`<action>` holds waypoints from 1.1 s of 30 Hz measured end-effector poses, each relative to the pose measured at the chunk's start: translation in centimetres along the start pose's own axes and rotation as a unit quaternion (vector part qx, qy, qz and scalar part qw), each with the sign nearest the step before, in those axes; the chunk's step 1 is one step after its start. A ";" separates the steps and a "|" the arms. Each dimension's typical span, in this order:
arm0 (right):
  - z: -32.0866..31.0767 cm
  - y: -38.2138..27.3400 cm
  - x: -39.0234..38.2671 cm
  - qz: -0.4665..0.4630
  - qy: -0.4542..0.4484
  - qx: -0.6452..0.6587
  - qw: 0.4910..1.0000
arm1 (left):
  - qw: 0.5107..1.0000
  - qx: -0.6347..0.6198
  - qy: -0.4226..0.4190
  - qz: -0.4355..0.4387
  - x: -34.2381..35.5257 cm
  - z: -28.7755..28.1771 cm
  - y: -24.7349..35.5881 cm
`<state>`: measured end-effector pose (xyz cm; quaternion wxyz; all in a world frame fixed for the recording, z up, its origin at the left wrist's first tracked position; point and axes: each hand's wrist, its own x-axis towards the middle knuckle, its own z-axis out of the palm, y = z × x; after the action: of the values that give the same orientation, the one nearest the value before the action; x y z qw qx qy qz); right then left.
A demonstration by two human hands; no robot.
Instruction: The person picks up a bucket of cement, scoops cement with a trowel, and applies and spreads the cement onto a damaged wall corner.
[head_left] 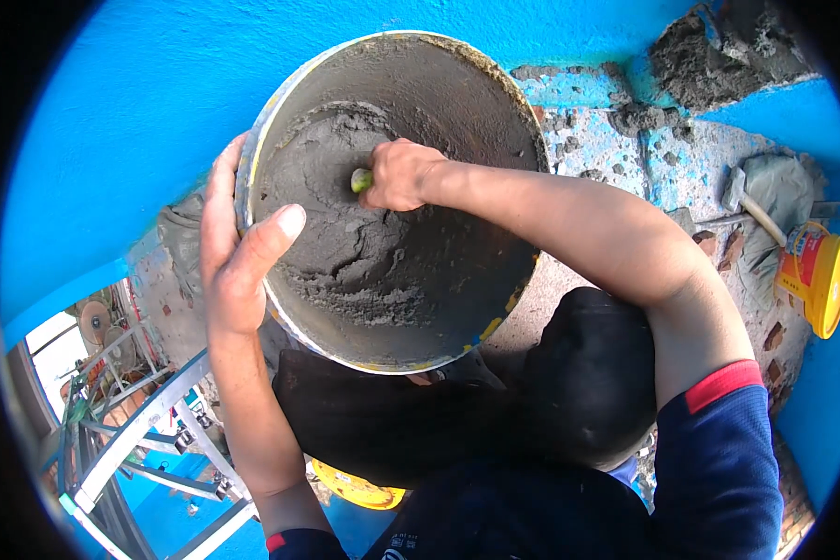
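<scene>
A large round bucket [476,112] stands tilted before me, its inner wall coated with grey residue. Wet grey mortar [322,168] lies inside, with ridges and swirls on its surface. My left hand [238,271] grips the left rim, thumb over the edge and fingers along the outside. Deep in the bucket, my right hand [406,175] is closed around a tool with a yellow-green handle [361,181]. Only the handle's end shows. The tool's working part is hidden by the hand and mortar, so its kind cannot be told.
A blue wall [149,103] rises behind the bucket. Mortar lumps [719,61] sit at upper right. A hammer [756,205] and a yellow-and-red pail [823,280] lie at right. The metal ladder-like frame [154,415] stands lower left. Something round and yellow [357,485] is below me.
</scene>
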<state>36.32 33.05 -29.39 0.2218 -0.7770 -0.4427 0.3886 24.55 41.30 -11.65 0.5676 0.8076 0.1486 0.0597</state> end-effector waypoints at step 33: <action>-12.6 -4.6 -46.5 0.234 0.101 0.580 0.774 | 0.992 -0.056 0.112 0.016 -1.9 -4.7 -4.7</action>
<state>29.82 -4.60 0.32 0.5759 -0.6155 0.0871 0.5309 20.72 46.39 -14.26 0.5904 0.7651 0.1951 0.1671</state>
